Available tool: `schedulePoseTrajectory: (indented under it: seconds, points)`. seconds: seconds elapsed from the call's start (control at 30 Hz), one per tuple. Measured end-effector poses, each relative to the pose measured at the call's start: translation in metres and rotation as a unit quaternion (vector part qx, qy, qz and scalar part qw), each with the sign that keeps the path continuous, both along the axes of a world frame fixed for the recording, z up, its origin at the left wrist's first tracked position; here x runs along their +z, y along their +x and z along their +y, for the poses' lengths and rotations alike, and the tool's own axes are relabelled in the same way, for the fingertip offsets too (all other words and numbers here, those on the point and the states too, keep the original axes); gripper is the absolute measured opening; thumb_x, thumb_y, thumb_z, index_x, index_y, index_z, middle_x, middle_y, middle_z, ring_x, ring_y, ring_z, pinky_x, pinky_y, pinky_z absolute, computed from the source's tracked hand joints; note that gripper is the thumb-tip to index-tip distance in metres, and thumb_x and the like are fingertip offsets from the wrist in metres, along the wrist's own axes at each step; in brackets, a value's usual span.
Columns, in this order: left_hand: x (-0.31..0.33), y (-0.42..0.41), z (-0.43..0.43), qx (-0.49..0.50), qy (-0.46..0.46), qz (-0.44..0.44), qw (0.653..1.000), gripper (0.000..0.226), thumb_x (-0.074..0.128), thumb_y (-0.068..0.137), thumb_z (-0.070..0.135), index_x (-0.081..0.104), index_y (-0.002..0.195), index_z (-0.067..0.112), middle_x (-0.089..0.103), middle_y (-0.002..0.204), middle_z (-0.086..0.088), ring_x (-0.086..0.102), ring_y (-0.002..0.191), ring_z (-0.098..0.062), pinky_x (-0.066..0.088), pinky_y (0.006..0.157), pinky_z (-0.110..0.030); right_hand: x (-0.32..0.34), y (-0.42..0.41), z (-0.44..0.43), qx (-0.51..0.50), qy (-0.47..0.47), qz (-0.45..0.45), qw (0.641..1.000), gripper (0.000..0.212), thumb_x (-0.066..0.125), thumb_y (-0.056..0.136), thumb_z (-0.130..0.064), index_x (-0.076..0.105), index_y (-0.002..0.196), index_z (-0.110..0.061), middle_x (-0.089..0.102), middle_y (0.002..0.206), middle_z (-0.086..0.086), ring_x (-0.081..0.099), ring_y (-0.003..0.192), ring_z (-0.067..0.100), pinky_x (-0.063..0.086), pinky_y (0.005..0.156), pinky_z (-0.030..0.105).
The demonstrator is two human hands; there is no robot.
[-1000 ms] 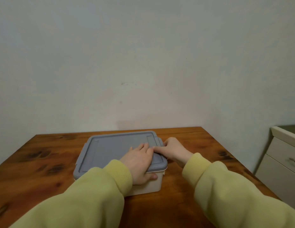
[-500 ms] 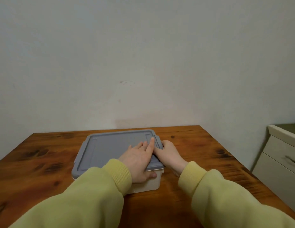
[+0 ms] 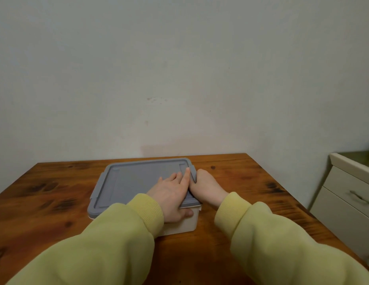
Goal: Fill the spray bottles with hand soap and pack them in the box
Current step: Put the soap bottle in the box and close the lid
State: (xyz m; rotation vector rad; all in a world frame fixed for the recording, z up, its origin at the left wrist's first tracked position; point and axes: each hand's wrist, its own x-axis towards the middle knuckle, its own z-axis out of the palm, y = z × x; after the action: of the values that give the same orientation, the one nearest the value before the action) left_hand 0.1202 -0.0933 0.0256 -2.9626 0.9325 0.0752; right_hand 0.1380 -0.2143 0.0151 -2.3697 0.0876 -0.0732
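Pressing down on the lid (image 3: 136, 179) now, the left hand (image 3: 171, 194) lies flat across the grey cover near its front right corner. Its fingers (image 3: 184, 177) are straight and close together, the index tip reaching almost to the right rim. The thumb (image 3: 188, 212) drops over the front edge and sits against the cream wall of the box (image 3: 185, 225).

Over on the other side, the right hand (image 3: 206, 186) is tucked in tight beside the box. Its fingers curl inward onto the side clip (image 3: 193, 173) at the lid's right edge. The back of the hand faces the camera, so the fingertips themselves are hidden, and I cannot tell how far under the clip they reach. The two hands touch along the lid's right rim.

And the box itself? It sits on the wooden table (image 3: 45, 202), roughly in the middle, lid on and covering the whole top, so nothing inside can be seen. A matching grey clip (image 3: 94, 199) shows on the lid's left edge, lying down against the side.

Both arms come in from the bottom of the view in yellow-green sleeves (image 3: 97, 243), cuffs ribbed at the wrists. A plain pale wall (image 3: 179, 68) stands behind the table, and a cream drawer cabinet (image 3: 348, 212) stands off to the right, apart from the table, one curved handle (image 3: 358, 197) visible on a drawer front.
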Motion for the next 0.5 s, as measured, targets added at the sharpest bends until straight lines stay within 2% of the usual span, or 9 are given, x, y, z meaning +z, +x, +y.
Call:
schedulePoseTrajectory:
  seconds: [0.07, 0.17, 0.33, 0.4, 0.5]
  points:
    - [0.000, -0.001, 0.000, 0.003, -0.002, 0.002, 1.000, 0.102, 0.053, 0.083, 0.050, -0.019, 0.142, 0.007, 0.010, 0.155, -0.012, 0.011, 0.143, -0.023, 0.017, 0.117, -0.045, -0.001, -0.003, 0.003, -0.007, 0.002, 0.001, 1.000, 0.039, 0.043, 0.097, -0.026, 0.046, 0.118, 0.005, 0.055, 0.124, 0.023, 0.053, 0.115, 0.034, 0.040, 0.081, 0.028]
    - [0.000, 0.000, 0.000, 0.004, -0.006, -0.001, 1.000, 0.102, 0.054, 0.083, 0.050, -0.017, 0.142, 0.006, 0.009, 0.155, -0.012, 0.011, 0.143, -0.023, 0.017, 0.117, -0.044, -0.004, -0.007, 0.007, -0.012, -0.009, -0.007, 1.000, 0.037, 0.040, 0.098, -0.023, 0.042, 0.121, 0.005, 0.054, 0.126, 0.023, 0.052, 0.117, 0.034, 0.042, 0.088, 0.031]
    - [0.000, 0.000, 0.000, 0.002, -0.011, -0.007, 1.000, 0.104, 0.056, 0.082, 0.049, -0.017, 0.142, 0.005, 0.008, 0.155, -0.012, 0.010, 0.144, -0.023, 0.016, 0.117, -0.045, -0.010, -0.010, 0.010, 0.001, -0.046, -0.023, 0.999, 0.047, 0.038, 0.097, -0.019, 0.032, 0.136, 0.006, 0.043, 0.139, 0.022, 0.043, 0.127, 0.033, 0.038, 0.105, 0.039]
    - [0.000, 0.000, 0.001, 0.000, -0.013, -0.010, 1.000, 0.104, 0.056, 0.082, 0.048, -0.017, 0.142, 0.005, 0.008, 0.155, -0.011, 0.010, 0.144, -0.023, 0.016, 0.117, -0.045, -0.009, -0.012, 0.011, 0.003, -0.051, -0.032, 0.998, 0.043, 0.037, 0.097, -0.018, 0.034, 0.134, 0.005, 0.042, 0.138, 0.022, 0.043, 0.127, 0.033, 0.037, 0.106, 0.040]
    - [-0.002, -0.002, 0.005, -0.002, -0.029, -0.015, 0.999, 0.105, 0.056, 0.081, 0.048, -0.018, 0.142, 0.005, 0.011, 0.155, -0.009, 0.010, 0.144, -0.021, 0.017, 0.117, -0.045, -0.007, -0.020, 0.014, 0.017, -0.077, -0.046, 0.996, 0.031, 0.032, 0.098, -0.014, 0.043, 0.122, 0.003, 0.046, 0.125, 0.020, 0.048, 0.117, 0.033, 0.039, 0.099, 0.038]
